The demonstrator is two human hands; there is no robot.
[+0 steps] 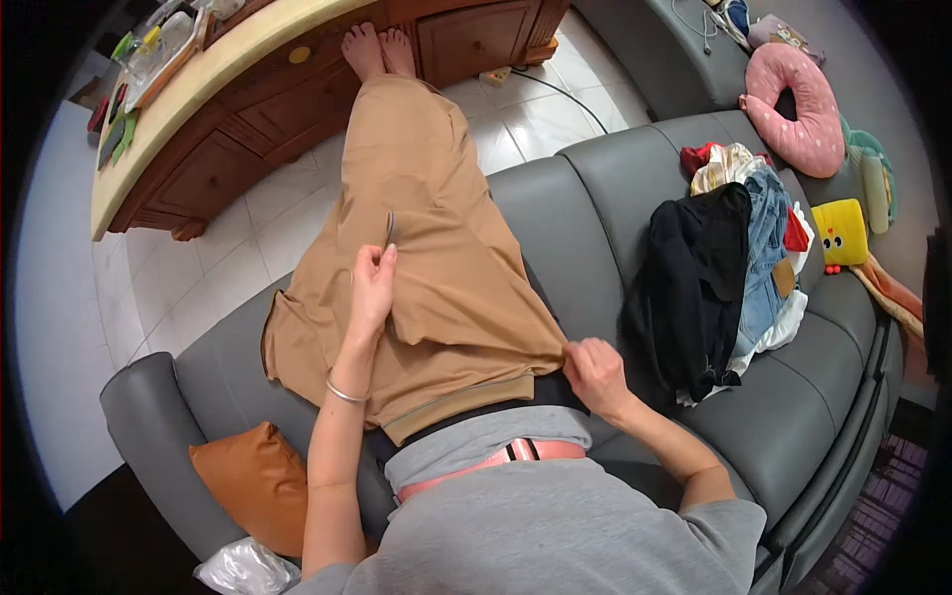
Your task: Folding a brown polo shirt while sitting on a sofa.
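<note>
A tan garment (446, 282) with a ribbed hem and a zipper edge lies spread over my lap and legs. My left hand (374, 286) pinches its fabric near the zipper edge, around the middle of the garment. At the garment's right corner, my right hand (595, 374) grips the cloth and draws it taut to the side. Both hands have their fingers closed on the fabric. A silver bangle circles my left wrist. Folds hide part of the garment, so its full shape cannot be told.
On the grey sofa (554, 193) to the right lie a black garment (692, 290), blue denim (766, 260) and other clothes. Beyond are a pink neck pillow (796, 111) and a yellow cushion (840, 232). A brown cushion (256, 483) rests at left. My feet touch a wooden cabinet (290, 97).
</note>
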